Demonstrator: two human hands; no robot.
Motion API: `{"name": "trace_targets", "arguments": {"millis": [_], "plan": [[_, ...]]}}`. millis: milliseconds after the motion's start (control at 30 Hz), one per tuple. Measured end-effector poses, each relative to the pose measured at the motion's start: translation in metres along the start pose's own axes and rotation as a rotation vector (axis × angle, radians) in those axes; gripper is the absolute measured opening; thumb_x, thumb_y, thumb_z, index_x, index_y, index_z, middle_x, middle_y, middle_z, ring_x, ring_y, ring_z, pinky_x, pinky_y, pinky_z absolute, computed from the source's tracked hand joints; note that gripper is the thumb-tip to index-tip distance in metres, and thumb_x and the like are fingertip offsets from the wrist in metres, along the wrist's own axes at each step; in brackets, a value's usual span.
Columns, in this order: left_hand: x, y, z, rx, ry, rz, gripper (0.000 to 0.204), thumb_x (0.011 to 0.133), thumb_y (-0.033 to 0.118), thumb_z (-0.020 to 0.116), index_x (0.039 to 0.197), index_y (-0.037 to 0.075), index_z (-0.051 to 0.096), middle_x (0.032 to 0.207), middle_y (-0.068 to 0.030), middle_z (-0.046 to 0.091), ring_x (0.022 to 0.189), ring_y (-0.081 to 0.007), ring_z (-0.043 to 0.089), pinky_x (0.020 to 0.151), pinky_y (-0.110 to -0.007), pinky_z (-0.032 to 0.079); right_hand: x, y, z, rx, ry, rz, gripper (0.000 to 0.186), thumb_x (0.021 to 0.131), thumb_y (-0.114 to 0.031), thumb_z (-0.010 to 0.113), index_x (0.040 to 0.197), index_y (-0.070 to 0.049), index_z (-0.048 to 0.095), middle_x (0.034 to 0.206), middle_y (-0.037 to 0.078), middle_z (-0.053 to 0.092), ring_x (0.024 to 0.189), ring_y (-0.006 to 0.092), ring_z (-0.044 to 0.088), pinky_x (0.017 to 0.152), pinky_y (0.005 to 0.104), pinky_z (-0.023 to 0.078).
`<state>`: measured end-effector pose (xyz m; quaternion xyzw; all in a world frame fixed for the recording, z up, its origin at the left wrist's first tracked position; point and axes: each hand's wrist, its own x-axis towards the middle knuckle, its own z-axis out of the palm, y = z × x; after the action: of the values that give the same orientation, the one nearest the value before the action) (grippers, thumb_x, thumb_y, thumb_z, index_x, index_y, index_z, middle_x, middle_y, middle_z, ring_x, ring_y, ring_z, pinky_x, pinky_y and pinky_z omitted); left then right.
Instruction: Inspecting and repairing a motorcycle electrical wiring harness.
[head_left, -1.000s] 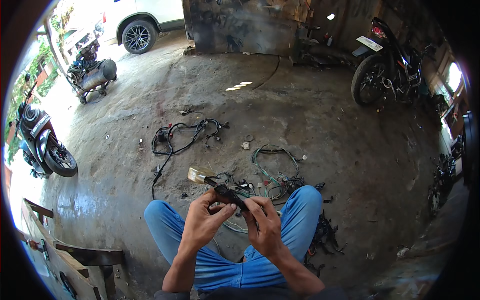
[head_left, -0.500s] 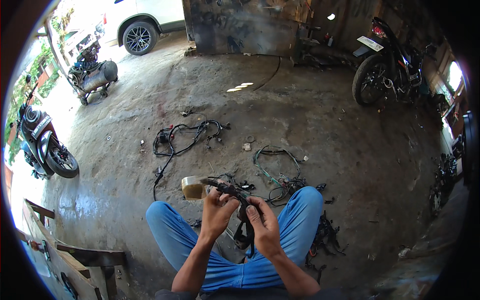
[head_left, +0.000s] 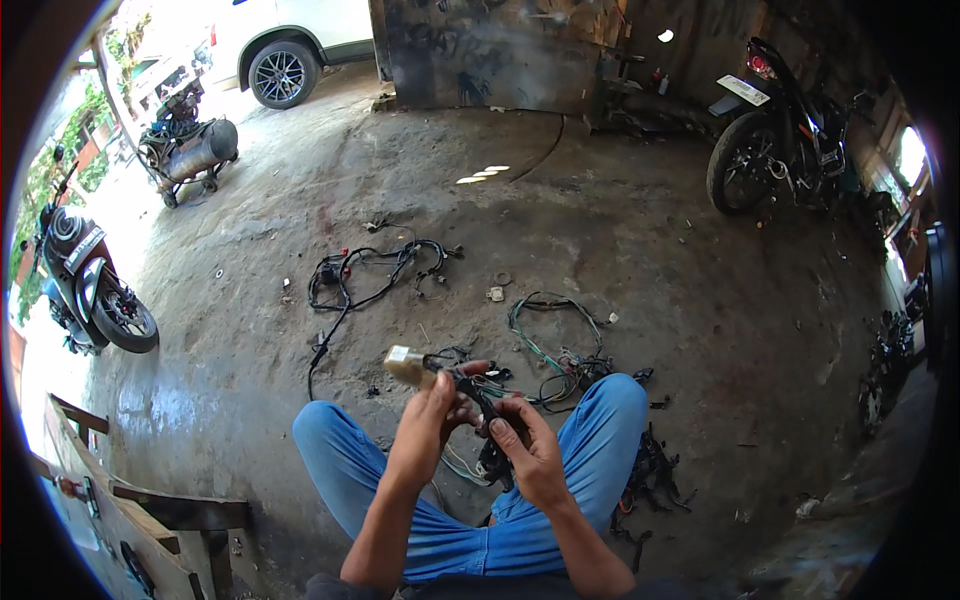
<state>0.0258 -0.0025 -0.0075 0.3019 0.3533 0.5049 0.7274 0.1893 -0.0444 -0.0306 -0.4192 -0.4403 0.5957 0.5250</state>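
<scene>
Two bare hands at work on a dark wire bundle [head_left: 478, 388], which lies between them above the lap. The right hand [head_left: 530, 452] grips the bundle between thumb and fingers, its lower end hanging just beneath in a crumpled dark mass. The left hand [head_left: 425, 420] has its thumb raised beside an amber, translucent piece [head_left: 408, 368], possibly a roll of tape, and one finger stretched out beyond the bundle; whether it closes firmly on anything cannot be told.

The chief hazard is probably at the left of the grip. The amber piece juts past the left thumb with no support visible beneath it; should that thumb lift or the wrist turn, it could swing or drop to the floor. A second risk lies between the hands: if they were drawn apart unevenly, the bundle could twist or a thin conductor be strained. Below the grip, pale wires [head_left: 458, 462] pass between the jeans-clad legs [head_left: 335, 440] and might snag if the hands rose. Just beyond the grip, to the right, a green-wire loop [head_left: 574, 372] lies close enough for loose ends to tangle. The black floor harness [head_left: 330, 272], farther off and to the left, appears too well apart to interfere.
</scene>
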Motion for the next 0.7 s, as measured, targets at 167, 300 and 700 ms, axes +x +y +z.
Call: {"name": "trace_targets", "arguments": {"millis": [167, 300, 700], "plan": [[0.007, 0.015, 0.009, 0.186, 0.123, 0.073, 0.034, 0.103, 0.033, 0.062, 0.107, 0.000, 0.070, 0.086, -0.0032, 0.068, 0.072, -0.0076, 0.060, 0.068, -0.023, 0.048, 0.009, 0.000, -0.002, 0.114, -0.027, 0.148, 0.027, 0.105, -0.020, 0.060, 0.122, 0.002, 0.065, 0.103, 0.001, 0.066, 0.095, 0.0056, 0.059, 0.083, 0.0232, 0.049], [0.002, 0.017, -0.002, 0.226, -0.020, 0.074, 0.035, 0.104, 0.032, 0.062, 0.108, -0.002, 0.071, 0.089, -0.0045, 0.071, 0.075, -0.0079, 0.063, 0.069, -0.023, 0.048, 0.020, 0.009, -0.013, 0.369, -0.087, 0.303, 0.026, 0.101, -0.021, 0.068, 0.117, -0.001, 0.070, 0.098, 0.000, 0.070, 0.092, 0.0044, 0.062, 0.081, 0.0210, 0.049], [0.011, -0.009, 0.000, 0.370, 0.016, 0.220, 0.022, 0.099, 0.011, 0.068, 0.113, -0.002, 0.057, 0.095, -0.0094, 0.067, 0.085, -0.0153, 0.068, 0.078, -0.031, 0.057, 0.021, -0.016, 0.011, -0.569, 0.464, -0.346, 0.010, 0.087, -0.006, 0.078, 0.094, -0.001, 0.073, 0.088, 0.006, 0.068, 0.082, 0.0180, 0.065, 0.076, 0.0318, 0.051]]}}
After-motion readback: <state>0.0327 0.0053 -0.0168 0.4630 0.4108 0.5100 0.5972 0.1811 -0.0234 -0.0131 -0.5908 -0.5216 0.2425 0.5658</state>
